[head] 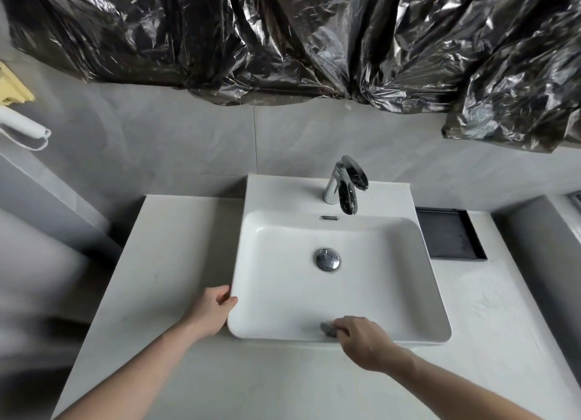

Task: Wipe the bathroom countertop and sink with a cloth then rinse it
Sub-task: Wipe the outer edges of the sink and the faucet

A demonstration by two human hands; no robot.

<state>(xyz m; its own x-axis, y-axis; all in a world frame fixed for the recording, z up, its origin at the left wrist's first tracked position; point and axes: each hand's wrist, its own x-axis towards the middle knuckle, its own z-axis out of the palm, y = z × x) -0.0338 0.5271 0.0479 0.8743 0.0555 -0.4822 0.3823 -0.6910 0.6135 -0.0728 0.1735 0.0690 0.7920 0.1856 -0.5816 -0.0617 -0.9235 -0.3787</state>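
Observation:
A white rectangular sink [418, 281] stands on a pale countertop [163, 249]. My right hand [361, 341] is shut on a small grey cloth [327, 328] and presses it against the inside of the sink's near wall. Most of the cloth is hidden under my fingers. My left hand [212, 312] grips the sink's front left corner, fingers curled over the rim. A chrome drain plug [327, 259] sits in the middle of the basin. The chrome faucet [344, 183] rises behind it, and no water runs from it.
A dark shallow tray [448, 237] lies on the counter right of the sink. Crumpled black plastic sheeting [283, 35] covers the wall above. A yellow object [14, 83] and a white handle [22, 127] hang at the far left. Grey tiles back the counter.

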